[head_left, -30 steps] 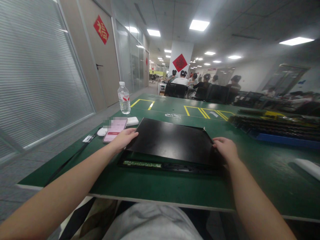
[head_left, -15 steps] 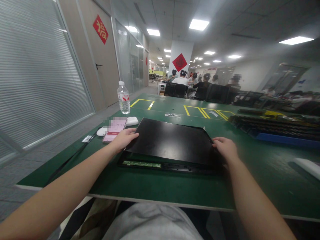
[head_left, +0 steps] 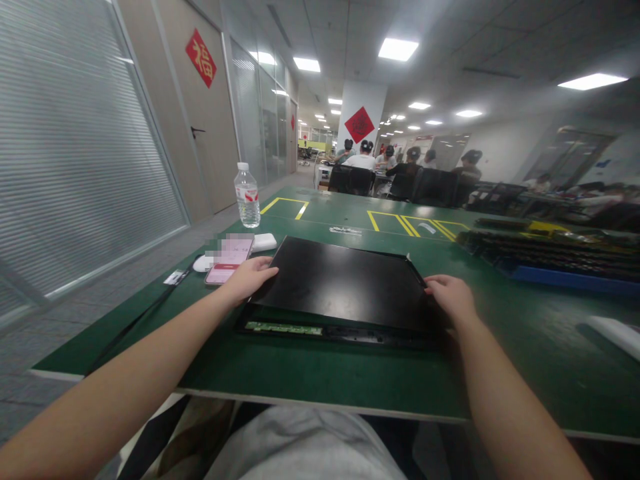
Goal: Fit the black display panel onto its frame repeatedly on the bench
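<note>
Stretching before you, a flat green bench (head_left: pixel 310 373) lies under the glossy black rectangular panel (head_left: pixel 340 280) and the narrow black strip (head_left: pixel 370 335) nearest you. Your left hand (head_left: pixel 254 275) and right hand (head_left: pixel 453 298), well apart, grip the panel's opposite sides. A slim green circuit board (head_left: pixel 284 329) shows on the strip. You're likely positioning the panel; the next move wants level support.

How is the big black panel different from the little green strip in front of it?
The black panel is broad; the green strip is narrow. The black panel looks plain; the green strip has small pale bits. The left hand and right hand hold the black panel; neither touches the green strip. Both stretch longest from side to side.
</note>
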A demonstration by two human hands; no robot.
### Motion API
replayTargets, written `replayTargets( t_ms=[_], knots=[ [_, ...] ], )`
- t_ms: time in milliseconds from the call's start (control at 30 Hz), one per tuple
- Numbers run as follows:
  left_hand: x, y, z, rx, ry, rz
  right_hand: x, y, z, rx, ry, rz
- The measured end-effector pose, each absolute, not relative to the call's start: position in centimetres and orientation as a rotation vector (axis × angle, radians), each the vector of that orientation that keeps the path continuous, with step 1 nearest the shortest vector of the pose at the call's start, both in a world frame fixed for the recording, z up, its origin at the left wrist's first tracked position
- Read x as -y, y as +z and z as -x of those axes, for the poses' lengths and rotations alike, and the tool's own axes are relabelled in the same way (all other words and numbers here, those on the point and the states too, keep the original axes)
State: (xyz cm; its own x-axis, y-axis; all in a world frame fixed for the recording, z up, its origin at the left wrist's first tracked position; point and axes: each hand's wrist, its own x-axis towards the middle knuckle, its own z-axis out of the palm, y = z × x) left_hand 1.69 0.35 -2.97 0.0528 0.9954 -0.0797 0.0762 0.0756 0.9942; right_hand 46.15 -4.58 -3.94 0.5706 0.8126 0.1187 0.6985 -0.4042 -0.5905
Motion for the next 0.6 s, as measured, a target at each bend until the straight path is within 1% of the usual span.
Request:
replayTargets(
  t_ms=[600],
  knots=[
    [-0.81,-3.56,-1.47,-1.239,1.095,-1.116,4.51,-4.29,-46.28,1.254,0.191,2.195]
  ],
)
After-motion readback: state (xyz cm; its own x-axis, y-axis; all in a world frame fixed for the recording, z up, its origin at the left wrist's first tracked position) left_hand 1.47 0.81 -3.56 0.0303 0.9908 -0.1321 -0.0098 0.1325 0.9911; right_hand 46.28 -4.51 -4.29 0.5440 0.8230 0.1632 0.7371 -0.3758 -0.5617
